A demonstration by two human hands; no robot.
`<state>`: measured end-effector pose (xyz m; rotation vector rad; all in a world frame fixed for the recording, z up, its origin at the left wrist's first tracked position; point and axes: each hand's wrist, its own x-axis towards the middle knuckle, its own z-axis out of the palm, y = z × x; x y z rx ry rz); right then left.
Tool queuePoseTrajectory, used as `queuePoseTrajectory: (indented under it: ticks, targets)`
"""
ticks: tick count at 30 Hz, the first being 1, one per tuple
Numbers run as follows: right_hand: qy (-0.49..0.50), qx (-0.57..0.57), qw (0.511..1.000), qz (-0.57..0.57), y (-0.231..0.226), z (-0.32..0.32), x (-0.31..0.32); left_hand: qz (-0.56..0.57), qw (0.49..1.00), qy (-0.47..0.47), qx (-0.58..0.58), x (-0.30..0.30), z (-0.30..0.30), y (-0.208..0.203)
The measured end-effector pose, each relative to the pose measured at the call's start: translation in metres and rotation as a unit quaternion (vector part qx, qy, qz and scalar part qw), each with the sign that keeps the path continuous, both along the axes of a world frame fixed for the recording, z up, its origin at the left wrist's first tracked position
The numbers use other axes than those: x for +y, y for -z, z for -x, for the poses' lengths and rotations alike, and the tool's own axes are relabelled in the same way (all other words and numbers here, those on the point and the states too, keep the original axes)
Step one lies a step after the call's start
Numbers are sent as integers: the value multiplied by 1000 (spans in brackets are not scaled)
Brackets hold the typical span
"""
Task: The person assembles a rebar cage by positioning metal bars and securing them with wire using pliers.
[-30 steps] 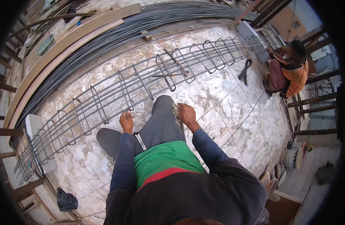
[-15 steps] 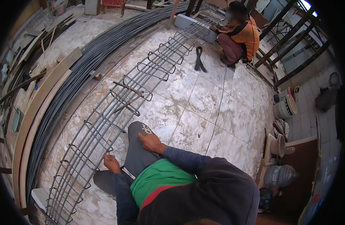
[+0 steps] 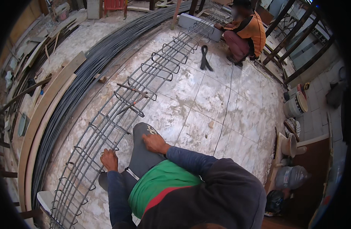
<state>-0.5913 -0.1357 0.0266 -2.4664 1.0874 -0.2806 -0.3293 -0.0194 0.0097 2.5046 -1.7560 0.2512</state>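
Observation:
A long rebar cage (image 3: 106, 126) of straight bars and bent stirrups runs from the lower left to the far middle. My left hand (image 3: 109, 159) is at its near side bar, fingers bent and closed around the steel there; any small thing in them is too fine to see. Closed, my right hand (image 3: 155, 144) rests on my grey-trousered knee (image 3: 142, 131), and its curled fingers hide what they may hold. Pincers (image 3: 134, 100) with spread handles lie across the cage beyond my knee.
A co-worker (image 3: 246, 34) in orange squats at the cage's far end, by a pale block (image 3: 188, 21). Dark tie wire (image 3: 204, 59) lies on the floor. Long rebar (image 3: 91, 68) and planks (image 3: 49, 114) line the left. Buckets (image 3: 295, 106) and a water bottle (image 3: 292, 177) stand right.
My left hand has moved up and forward onto the cage's side bar, its fingers more bent. My right hand stays on the knee. The whole view has shifted slightly.

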Motion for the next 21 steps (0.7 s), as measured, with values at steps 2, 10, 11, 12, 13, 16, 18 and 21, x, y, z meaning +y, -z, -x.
queuePoseTrajectory:
  ticks: [2, 10, 11, 12, 13, 16, 18, 21]
  targets:
    - [4, -2, 1000, -2, 4, 2, -1, -15, 1000, 1, -25, 0, 3, -6]
    - [10, -8, 1000, -23, -1, 6, -2, 32, 998, 35, 37, 29, 35, -39]
    - [14, -21, 1000, -19, 0, 7, 0, 0, 998, -6, 68, 41, 40, -49]
    - [18, -34, 999, -13, -1, 8, 1, 1, 998, -6, 67, 52, 46, -62]
    - [18, -36, 999, -12, 0, 9, 2, 34, 997, -30, 70, 65, 50, -74]
    - [8, -53, 999, -5, 2, 6, 4, 85, 991, -67, 83, 116, 35, -69]
    - [0, -42, 999, 14, 6, 3, 3, 98, 987, -79, 101, 141, 30, -62]
    - [-16, -38, 999, 25, 10, -2, -3, 91, 969, -198, 116, 173, 35, -61]
